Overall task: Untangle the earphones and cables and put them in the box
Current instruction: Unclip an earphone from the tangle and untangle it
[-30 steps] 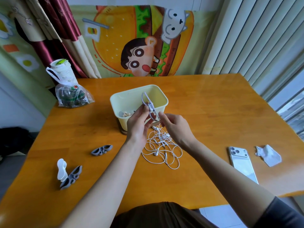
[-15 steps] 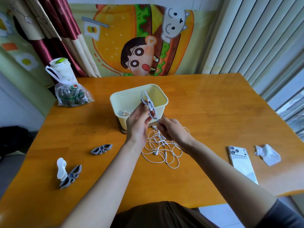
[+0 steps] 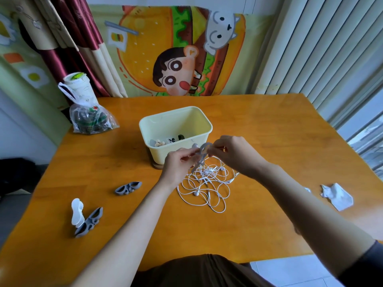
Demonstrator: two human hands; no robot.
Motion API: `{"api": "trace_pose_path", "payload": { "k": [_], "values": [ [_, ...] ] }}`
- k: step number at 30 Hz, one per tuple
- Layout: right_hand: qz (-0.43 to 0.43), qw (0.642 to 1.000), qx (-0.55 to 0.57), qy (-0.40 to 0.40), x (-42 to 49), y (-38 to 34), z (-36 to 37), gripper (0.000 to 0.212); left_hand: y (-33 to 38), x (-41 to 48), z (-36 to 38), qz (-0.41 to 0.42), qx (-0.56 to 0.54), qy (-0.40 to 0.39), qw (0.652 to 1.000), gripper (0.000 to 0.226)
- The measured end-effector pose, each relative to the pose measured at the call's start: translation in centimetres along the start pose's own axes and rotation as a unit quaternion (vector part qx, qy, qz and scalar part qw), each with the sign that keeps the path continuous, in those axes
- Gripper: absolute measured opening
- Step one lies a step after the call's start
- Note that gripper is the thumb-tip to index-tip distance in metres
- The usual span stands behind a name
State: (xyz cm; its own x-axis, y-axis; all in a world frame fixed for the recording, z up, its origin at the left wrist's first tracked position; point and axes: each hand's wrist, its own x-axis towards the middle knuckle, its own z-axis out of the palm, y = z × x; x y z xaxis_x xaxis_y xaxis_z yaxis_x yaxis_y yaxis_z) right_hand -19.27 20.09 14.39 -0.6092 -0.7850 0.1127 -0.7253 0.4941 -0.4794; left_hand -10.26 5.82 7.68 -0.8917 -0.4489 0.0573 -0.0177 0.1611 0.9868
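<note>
Where earphones [image 3: 204,183] lie, right grip [image 3: 234,156] seemingly hovers above.

We see two arms and a little clothing. The left hand [image 3: 176,164] and left forearm [image 3: 128,230] are uncovered all the way to the bottom edge of the view. The right hand [image 3: 232,154] and right forearm [image 3: 300,199] are uncovered too, up to a dark grey sleeve [image 3: 365,264] that begins near the elbow in the lower right corner, with a smooth, plain hem. At the bottom centre we make out a dark brown garment [image 3: 199,270] of soft cloth with gentle folds running across it. The fingers are too blurred for finer detail.
</note>
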Motion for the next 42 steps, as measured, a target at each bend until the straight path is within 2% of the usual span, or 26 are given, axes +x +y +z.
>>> {"api": "trace_pose_path", "payload": {
  "k": [3,9,14,19,22,28,32,39,42],
  "values": [
    [-0.008,0.999,0.018,0.032,0.2,0.8,-0.3,0.017,-0.1,-0.2,0.1,-0.012,-0.013,-0.049,0.999,0.028],
    [-0.013,0.995,0.027,0.094,0.3,1.3,-0.1,0.013,0.5,-0.4,0.0,-0.041,-0.090,-0.066,0.993,0.024],
    [0.004,0.997,0.041,0.067,0.7,1.4,-0.4,0.014,0.6,-0.2,-0.4,-0.053,-0.115,-0.103,0.987,0.024],
    [0.050,0.979,0.199,-0.013,1.0,1.3,-1.2,0.024,0.8,-0.1,-0.4,-0.072,-0.197,-0.134,0.968,0.030],
    [0.102,0.945,0.307,-0.036,0.7,1.1,-0.3,0.025,1.4,0.4,-0.1,-0.088,-0.284,-0.117,0.948,0.038],
    [0.157,0.895,0.417,-0.015,0.0,-0.4,2.1,0.037,2.0,1.0,0.5,-0.111,-0.370,-0.069,0.920,0.025],
    [0.181,0.894,0.410,0.012,0.0,-0.8,3.3,0.037,1.4,1.2,0.5,-0.123,-0.373,-0.053,0.918,0.025],
    [0.194,0.891,0.411,-0.026,-0.3,-1.2,5.2,0.031,1.8,1.2,0.2,-0.134,-0.397,-0.031,0.908,0.018],
    [0.188,0.897,0.400,-0.016,-0.4,-1.2,5.3,0.032,1.6,1.4,0.4,-0.149,-0.394,0.015,0.907,0.019]
  ]
}}
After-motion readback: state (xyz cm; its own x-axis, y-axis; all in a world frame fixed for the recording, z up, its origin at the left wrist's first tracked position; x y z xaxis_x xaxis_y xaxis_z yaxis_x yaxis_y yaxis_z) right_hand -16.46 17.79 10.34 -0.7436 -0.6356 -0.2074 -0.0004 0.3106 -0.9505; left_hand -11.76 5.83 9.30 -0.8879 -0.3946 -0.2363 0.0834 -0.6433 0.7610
